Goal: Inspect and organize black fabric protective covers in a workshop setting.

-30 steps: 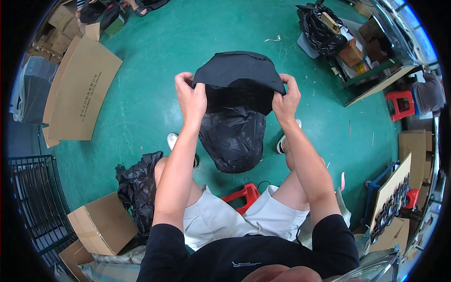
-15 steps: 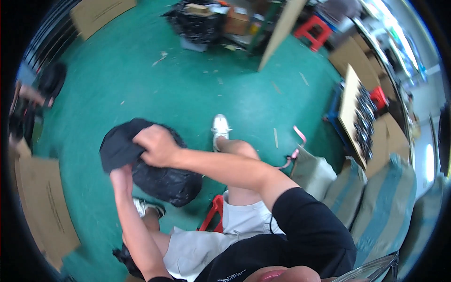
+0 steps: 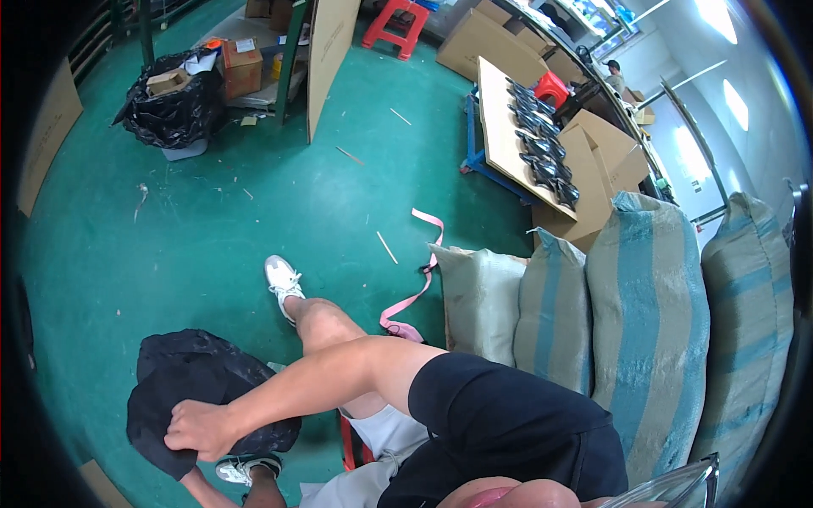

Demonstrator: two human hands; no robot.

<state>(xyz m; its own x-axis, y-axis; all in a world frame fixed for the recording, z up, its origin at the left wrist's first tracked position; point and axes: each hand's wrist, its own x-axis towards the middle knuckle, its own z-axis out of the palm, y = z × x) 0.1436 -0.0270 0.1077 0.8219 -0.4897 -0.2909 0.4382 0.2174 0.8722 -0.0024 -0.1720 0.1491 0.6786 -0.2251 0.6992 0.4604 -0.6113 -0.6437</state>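
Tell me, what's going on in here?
A person's right hand holds a black cloth in a closed grip. The left hand is hidden behind the cloth, with only its forearm showing. A shiny black bundle shows partly behind the cloth. Striped sacks stand on the person's right.

The cloth [image 3: 174, 398] is black, the floor [image 3: 288, 203] green, the strap [image 3: 403, 329] pink, the tallest sack [image 3: 648, 330] blue-striped grey.
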